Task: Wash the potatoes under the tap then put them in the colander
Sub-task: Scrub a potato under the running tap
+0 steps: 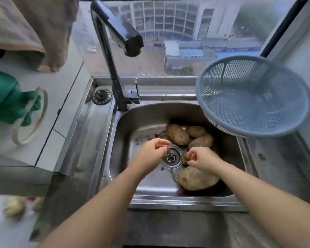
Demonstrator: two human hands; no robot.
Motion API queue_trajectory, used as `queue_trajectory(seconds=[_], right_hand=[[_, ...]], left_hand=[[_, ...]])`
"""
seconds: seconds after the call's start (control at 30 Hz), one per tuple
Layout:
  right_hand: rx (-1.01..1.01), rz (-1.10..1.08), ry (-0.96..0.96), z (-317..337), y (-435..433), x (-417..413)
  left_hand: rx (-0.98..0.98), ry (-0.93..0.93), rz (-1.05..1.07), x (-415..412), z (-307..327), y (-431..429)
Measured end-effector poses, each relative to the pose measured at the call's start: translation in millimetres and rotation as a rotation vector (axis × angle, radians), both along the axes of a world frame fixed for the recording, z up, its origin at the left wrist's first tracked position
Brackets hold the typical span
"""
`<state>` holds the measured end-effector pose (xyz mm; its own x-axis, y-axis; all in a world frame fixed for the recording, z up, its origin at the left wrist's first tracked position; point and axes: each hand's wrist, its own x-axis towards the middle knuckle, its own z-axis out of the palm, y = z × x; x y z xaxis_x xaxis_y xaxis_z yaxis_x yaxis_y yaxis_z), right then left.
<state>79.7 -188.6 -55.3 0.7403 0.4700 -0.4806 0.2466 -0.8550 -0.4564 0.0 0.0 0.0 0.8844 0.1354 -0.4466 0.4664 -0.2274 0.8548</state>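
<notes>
Several brown, dirty potatoes lie in the steel sink (141,111): one large potato (197,179) near the front, three at the back (177,134), and a small one (184,158) beside the drain (172,157). My left hand (153,150) hovers left of the drain, fingers loosely curled, holding nothing. My right hand (203,159) hangs over the small potato, thumb and forefinger pinched close; whether it touches the potato I cannot tell. The dark tap (120,31) rises at the back; no water runs. A blue-grey colander (252,96) rests tilted on the sink's right rim, with nothing in it.
A sink strainer plug (102,96) lies on the back left ledge. Green gloves (11,99) and a round lid (32,115) hang at the left wall, a cloth (34,29) above. Garlic (13,206) sits on the counter at front left. Soil specks dot the basin.
</notes>
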Motion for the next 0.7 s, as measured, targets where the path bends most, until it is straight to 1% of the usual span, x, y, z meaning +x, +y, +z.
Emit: queue_trajectory(seconds=[0.07,0.13,0.17,0.23,0.3,0.47,0.6,0.7], right_hand=[[-0.228,0.238,-0.024,-13,2,0],[-0.348,0.44,-0.029,-27,3,-4],[-0.359,0.483,-0.059,-36,6,-5],[-0.369,0.512,-0.159,-51,12,0],[-0.402,0.492,-0.25,-65,17,10],[-0.529,0.486,-0.422,-85,30,33],[-0.685,0.551,-0.394,-91,35,42],[-0.727,0.58,-0.393,-94,38,43]], left_hand=[[0.009,0.015,0.016,2,-5,5],[0.012,0.036,0.04,1,-10,12],[0.009,0.043,0.049,1,-12,13],[0.016,0.053,0.055,0,-16,16],[0.036,0.052,0.064,1,-16,19],[0.058,0.068,0.077,8,-16,26],[0.085,0.074,0.074,8,-18,31],[0.081,0.09,0.071,7,-19,33]])
